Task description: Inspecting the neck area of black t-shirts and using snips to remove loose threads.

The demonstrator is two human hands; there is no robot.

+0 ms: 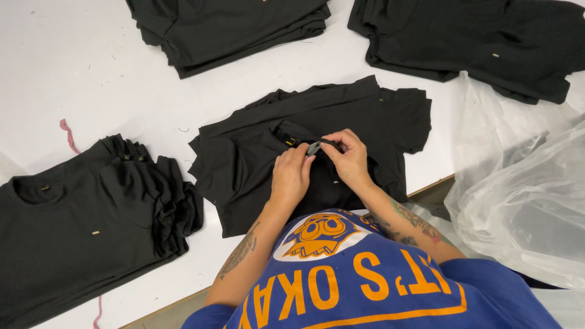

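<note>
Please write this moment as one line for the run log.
left hand: on small grey piece | right hand: pinching it | under: black shirt | table: white

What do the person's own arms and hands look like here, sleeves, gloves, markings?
Both hands are bare, with no gloves: left hand, right hand. Both forearms are bare and tattooed, dark linework on the left, green and red colour on the right. Short blue sleeves belong to a blue T-shirt with orange lettering and a cartoon graphic.

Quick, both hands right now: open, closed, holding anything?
Left hand: fingers curled, pinching the small dark tag at the collar of the black shirt.
Right hand: closed, pinching the same tag from the other side.
</note>
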